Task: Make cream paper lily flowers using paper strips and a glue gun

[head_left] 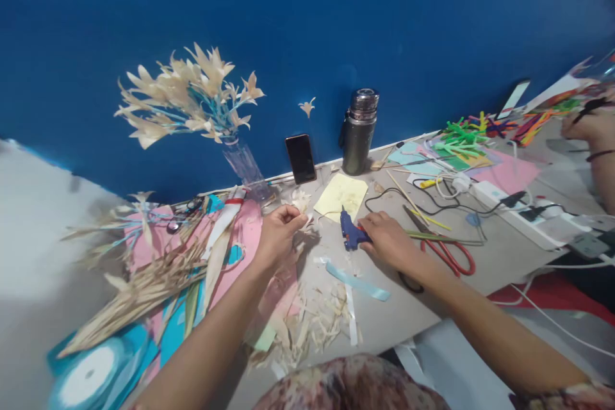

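Observation:
My left hand (pixel 278 234) is closed in a pinch above the table, beside a pale dried-husk flower (pixel 301 198). What sits between its fingertips is too small to make out. My right hand (pixel 388 241) is closed around the handle of a blue glue gun (pixel 352 234), whose nozzle points away from me toward a yellow paper sheet (pixel 346 189). Below the gun lies a light blue ribbon strip (pixel 358 283). Pale husk scraps (pixel 310 323) are strewn in front of my body.
At the back stand a vase (pixel 246 170) of husk flowers, a phone (pixel 301 159) and a dark flask (pixel 360 134). Red-handled scissors (pixel 449 255) and a power strip (pixel 516 211) lie rightward. Dried husks (pixel 139 295) and a ribbon roll (pixel 91 373) lie left. Another person's hand (pixel 589 125) is far right.

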The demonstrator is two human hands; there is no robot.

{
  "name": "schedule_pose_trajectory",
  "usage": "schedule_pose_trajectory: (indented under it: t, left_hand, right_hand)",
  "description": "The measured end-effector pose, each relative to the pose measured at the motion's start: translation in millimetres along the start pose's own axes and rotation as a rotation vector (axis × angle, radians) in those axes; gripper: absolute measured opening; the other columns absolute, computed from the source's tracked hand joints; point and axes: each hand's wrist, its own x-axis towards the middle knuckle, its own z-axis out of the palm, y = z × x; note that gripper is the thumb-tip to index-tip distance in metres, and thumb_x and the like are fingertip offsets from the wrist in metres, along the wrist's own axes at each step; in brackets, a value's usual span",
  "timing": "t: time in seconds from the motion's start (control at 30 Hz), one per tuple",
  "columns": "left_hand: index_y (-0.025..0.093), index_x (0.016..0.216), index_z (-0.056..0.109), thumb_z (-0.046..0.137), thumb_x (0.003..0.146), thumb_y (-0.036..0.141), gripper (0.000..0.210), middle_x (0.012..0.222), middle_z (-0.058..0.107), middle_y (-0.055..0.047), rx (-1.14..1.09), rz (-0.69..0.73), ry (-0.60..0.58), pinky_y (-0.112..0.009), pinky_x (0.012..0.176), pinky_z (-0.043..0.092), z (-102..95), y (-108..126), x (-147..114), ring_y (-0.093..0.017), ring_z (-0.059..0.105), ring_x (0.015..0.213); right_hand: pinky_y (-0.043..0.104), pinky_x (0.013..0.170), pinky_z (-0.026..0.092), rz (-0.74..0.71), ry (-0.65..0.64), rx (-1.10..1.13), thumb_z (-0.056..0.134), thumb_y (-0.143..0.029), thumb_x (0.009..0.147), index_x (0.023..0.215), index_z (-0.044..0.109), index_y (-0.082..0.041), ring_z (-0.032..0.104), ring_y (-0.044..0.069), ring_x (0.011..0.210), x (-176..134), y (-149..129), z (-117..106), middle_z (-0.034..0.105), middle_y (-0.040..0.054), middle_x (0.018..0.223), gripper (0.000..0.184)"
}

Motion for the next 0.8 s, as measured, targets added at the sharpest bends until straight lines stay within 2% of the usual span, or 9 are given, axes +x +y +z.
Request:
schedule_pose_trajectory:
  t: [0.2, 0.37, 0.43, 0.5, 0.6, 0.67, 0.8]
  left_hand:
    - [0.016, 0.061, 0.057, 0.092, 0.056, 0.026, 0.036, 0.055, 0.060, 0.001, -0.042, -0.103, -0.028, -0.021, 0.052, 0.046, 31.1, -24.5, 64.7, -0.016, 0.067, 0.057]
    - [0.015, 0.057, 0.054, 0.093, 0.053, 0.017, 0.040, 0.050, 0.059, 0.001, 0.019, -0.185, -0.013, -0.022, 0.046, 0.047, 38.3, -47.6, 89.4, -0.015, 0.064, 0.048]
    - [0.015, 0.057, 0.055, 0.093, 0.053, 0.015, 0.038, 0.050, 0.059, 0.001, 0.036, -0.182, -0.013, -0.020, 0.045, 0.045, 36.9, -51.5, 91.5, -0.014, 0.063, 0.047]
    - [0.015, 0.058, 0.054, 0.092, 0.054, 0.017, 0.038, 0.050, 0.059, 0.002, 0.039, -0.165, -0.024, -0.019, 0.044, 0.043, 34.4, -50.1, 90.1, -0.013, 0.062, 0.046]
    - [0.016, 0.062, 0.056, 0.091, 0.059, 0.025, 0.037, 0.050, 0.062, 0.000, 0.012, -0.111, -0.079, -0.018, 0.044, 0.039, 29.3, -38.0, 81.5, -0.011, 0.058, 0.044]
    - [0.016, 0.067, 0.058, 0.088, 0.064, 0.031, 0.034, 0.050, 0.064, -0.001, -0.018, -0.060, -0.133, -0.017, 0.044, 0.037, 26.2, -26.1, 71.5, -0.009, 0.053, 0.043]
    - [0.018, 0.069, 0.055, 0.086, 0.069, 0.035, 0.035, 0.052, 0.065, 0.000, -0.123, 0.035, -0.288, -0.018, 0.048, 0.039, 25.6, -6.3, 48.5, -0.009, 0.055, 0.046]
  right_hand:
    - [0.040, 0.086, 0.043, -0.009, 0.020, 0.024, 0.073, -0.027, 0.085, 0.107, 0.070, -0.018, 0.053, 0.031, 0.102, 3.2, 4.7, 5.2, 0.064, 0.0136, 0.107, 0.024]
    - [0.044, 0.089, 0.043, -0.027, 0.091, 0.115, 0.069, -0.026, 0.084, 0.103, 0.069, -0.018, 0.054, 0.032, 0.106, 3.3, 10.1, 0.5, 0.066, 0.0136, 0.114, 0.021]
    - [0.045, 0.093, 0.043, -0.020, 0.144, 0.267, 0.067, -0.023, 0.083, 0.105, 0.068, -0.018, 0.056, 0.032, 0.108, 1.8, 16.4, -5.0, 0.067, 0.0130, 0.115, 0.023]
    - [0.044, 0.094, 0.046, 0.029, 0.198, 0.511, 0.065, -0.024, 0.084, 0.108, 0.068, -0.019, 0.060, 0.029, 0.106, -0.9, 24.5, -11.0, 0.070, 0.0112, 0.113, 0.025]
    - [0.042, 0.090, 0.052, 0.130, 0.222, 1.009, 0.062, -0.037, 0.091, 0.111, 0.069, -0.020, 0.068, 0.027, 0.100, -7.0, 35.6, -16.4, 0.074, 0.0098, 0.109, 0.027]
    - [0.042, 0.090, 0.054, 0.136, 0.214, 1.248, 0.057, -0.047, 0.095, 0.109, 0.072, -0.019, 0.071, 0.027, 0.099, -11.7, 39.0, -16.3, 0.076, 0.0104, 0.108, 0.034]
    - [0.042, 0.093, 0.054, 0.101, 0.271, 1.365, 0.061, -0.058, 0.092, 0.106, 0.075, -0.018, 0.071, 0.027, 0.098, -19.7, 32.7, -13.5, 0.076, 0.0107, 0.101, 0.045]
